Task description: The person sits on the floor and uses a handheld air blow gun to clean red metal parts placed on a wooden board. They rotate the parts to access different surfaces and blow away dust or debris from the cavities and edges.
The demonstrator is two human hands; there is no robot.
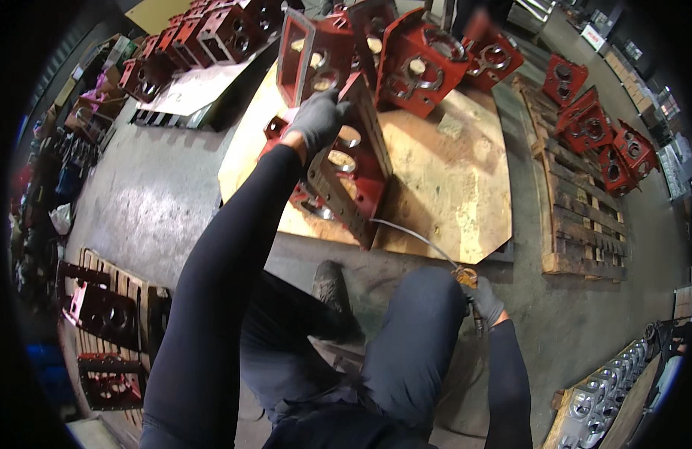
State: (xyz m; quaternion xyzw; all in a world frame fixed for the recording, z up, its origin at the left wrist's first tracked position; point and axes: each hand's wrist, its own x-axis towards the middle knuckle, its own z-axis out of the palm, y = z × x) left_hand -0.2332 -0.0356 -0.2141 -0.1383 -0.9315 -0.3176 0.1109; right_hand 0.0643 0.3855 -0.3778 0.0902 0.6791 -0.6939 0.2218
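A red metal housing (376, 161) with round bored holes stands tilted on the plywood sheet (465, 198) in front of me. My left hand (321, 120), in a dark grey glove, reaches out and grips its upper end, the fingers partly hidden. Low on the right, beside my knee, my right hand (486, 301), gloved too, is closed around an orange air blow gun (465, 278). The gun's long thin metal tube (417, 235) curves up and left, its tip close to the housing's lower edge.
More red housings (424, 67) stand along the far side of the plywood. Others sit on a wooden pallet (578, 217) at right, a pallet (147, 299) at left and a stand (185, 90) at far left. Silvery metal parts (596, 396) line the lower right.
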